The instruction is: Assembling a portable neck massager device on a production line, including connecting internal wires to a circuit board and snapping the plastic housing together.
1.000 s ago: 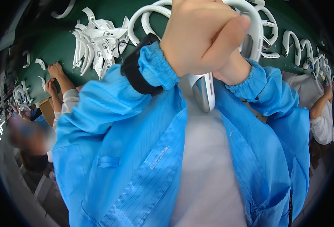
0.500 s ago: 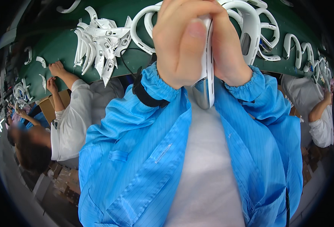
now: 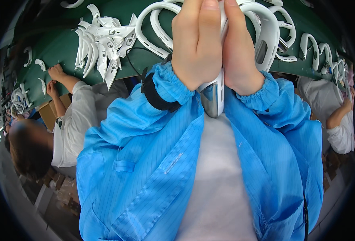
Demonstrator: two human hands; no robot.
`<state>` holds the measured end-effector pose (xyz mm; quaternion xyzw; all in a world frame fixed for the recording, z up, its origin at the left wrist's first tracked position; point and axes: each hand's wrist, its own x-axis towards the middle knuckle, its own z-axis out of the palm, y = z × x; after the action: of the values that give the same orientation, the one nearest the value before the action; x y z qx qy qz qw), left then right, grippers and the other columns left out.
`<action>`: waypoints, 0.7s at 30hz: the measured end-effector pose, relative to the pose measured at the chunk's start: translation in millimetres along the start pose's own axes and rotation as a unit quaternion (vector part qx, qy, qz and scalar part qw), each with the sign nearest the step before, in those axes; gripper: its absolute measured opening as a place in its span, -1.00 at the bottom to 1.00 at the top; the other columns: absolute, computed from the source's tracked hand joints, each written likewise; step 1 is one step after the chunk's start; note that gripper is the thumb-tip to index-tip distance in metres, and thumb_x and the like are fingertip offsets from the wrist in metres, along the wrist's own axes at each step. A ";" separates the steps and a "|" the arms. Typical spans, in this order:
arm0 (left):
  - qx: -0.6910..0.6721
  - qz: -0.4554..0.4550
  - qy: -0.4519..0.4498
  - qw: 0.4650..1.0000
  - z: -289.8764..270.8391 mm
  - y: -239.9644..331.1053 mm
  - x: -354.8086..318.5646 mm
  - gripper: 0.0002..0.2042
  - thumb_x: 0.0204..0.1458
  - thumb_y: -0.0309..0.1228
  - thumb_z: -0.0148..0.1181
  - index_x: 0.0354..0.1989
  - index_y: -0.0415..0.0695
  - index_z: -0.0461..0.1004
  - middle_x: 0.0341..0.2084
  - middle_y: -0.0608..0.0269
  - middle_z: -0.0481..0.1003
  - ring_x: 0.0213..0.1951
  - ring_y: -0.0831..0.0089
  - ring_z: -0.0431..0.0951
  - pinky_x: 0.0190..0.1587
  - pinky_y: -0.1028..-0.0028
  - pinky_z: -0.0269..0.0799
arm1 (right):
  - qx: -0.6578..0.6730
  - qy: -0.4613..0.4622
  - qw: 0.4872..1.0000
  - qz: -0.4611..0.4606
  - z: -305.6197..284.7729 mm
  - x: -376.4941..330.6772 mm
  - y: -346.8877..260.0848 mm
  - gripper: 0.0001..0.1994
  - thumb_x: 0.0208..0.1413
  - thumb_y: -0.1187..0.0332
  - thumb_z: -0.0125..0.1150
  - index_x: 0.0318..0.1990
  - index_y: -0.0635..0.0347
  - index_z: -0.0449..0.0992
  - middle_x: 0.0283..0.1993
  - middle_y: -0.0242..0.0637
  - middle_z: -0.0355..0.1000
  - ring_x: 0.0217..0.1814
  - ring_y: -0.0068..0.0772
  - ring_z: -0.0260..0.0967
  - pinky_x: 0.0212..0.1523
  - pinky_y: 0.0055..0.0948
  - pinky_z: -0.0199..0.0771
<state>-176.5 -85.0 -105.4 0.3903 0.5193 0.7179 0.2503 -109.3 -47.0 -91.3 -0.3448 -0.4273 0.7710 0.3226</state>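
Note:
Between my two hands, a white curved plastic housing with a glossy grey inset [image 3: 213, 100] stands on edge, its lower tip pointing toward my chest. My left hand [image 3: 197, 46] presses against its left side, thumb and fingers pointing away from me. Against the other side lies my right hand [image 3: 242, 54], its palm facing the left one. Most of the housing is hidden by the hands, and some fingertips are cut off by the top edge. Just beyond my right hand is a white loop-shaped housing [image 3: 270, 36]; another white loop [image 3: 143, 30] lies left of my left hand.
A pile of white curved plastic pieces [image 3: 105, 44] lies on the green tabletop [image 3: 145, 66], near a thin black cable [image 3: 128, 60]. More white loops [image 3: 309, 48] lie at the right. A person in white [image 3: 79, 116] works at the left, another person [image 3: 326, 100] at the right.
My fingers have straightened and now point away from me, where the left thumb was bent over the housing. The housing has turned slightly, showing more of its grey inset and less slotted edge.

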 end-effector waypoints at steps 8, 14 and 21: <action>0.071 -0.036 0.001 0.997 1.1 -5.3 0.6 -0.74 0.19 -0.40 -0.26 -0.22 -0.30 0.36 -0.35 0.08 0.44 -0.29 0.40 0.44 -0.19 0.51 0.32 | 0.008 0.063 0.998 0.006 -1.1 2.0 5.2 -0.63 0.31 0.17 -0.37 -0.13 0.25 0.34 -0.21 -0.29 0.35 -0.14 -0.55 0.30 -0.11 -0.56 0.31; -0.158 -0.345 0.129 0.916 0.5 -43.2 -7.9 -0.65 0.13 -0.20 -0.18 -0.28 -0.21 0.46 -0.49 0.18 0.49 -0.47 0.38 0.47 -0.37 0.43 0.39 | 0.029 -0.008 0.999 -0.025 -5.5 -4.4 3.8 -0.59 0.29 0.14 -0.29 -0.42 0.25 0.39 -0.49 -0.36 0.36 -0.52 -0.64 0.25 -0.49 -0.65 0.24; -0.307 -0.392 0.059 0.866 -9.3 -46.7 -10.7 -0.56 0.23 -0.14 -0.42 -0.41 -0.17 0.36 -0.40 0.20 0.44 -0.39 0.50 0.40 -0.27 0.53 0.32 | -0.017 0.011 0.985 -0.170 -5.5 -0.9 32.1 -0.76 0.18 0.33 -0.11 -0.42 0.31 0.36 -0.48 -0.32 0.35 -0.51 -0.63 0.21 -0.52 -0.63 0.19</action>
<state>-180.1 -82.6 -154.0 0.0154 0.3968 0.7056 0.5868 -110.9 -59.0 -121.6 -0.2810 -0.4893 0.6937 0.4476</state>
